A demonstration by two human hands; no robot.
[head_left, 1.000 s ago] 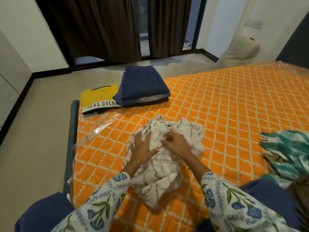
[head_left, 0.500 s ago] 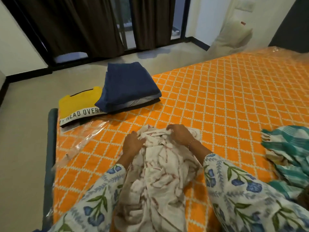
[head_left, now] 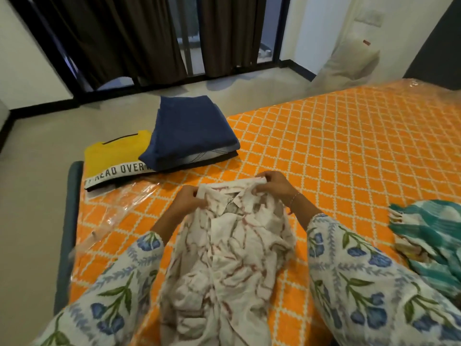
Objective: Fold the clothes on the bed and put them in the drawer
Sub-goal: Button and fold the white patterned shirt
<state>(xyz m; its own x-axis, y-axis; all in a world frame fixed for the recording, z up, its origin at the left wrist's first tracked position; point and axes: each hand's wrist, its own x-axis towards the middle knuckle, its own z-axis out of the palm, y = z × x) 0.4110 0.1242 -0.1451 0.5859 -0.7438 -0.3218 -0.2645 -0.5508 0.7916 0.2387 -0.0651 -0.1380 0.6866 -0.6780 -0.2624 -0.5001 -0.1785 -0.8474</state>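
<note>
Unfolding is in hand: a crumpled white shirt (head_left: pixel 232 250) is pinched at the collar by the left hand (head_left: pixel 188 202) and right hand (head_left: pixel 273 187) near the bed's (head_left: pixel 349 151) front edge; spreading flat is likely called for next.

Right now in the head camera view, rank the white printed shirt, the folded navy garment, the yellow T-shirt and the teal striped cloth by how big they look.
1. White printed shirt, largest, though nearest the camera.
2. Folded navy garment.
3. Teal striped cloth and yellow T-shirt: unsure. The cloth is cut off by the frame edge, and the navy garment covers part of the T-shirt.
</note>
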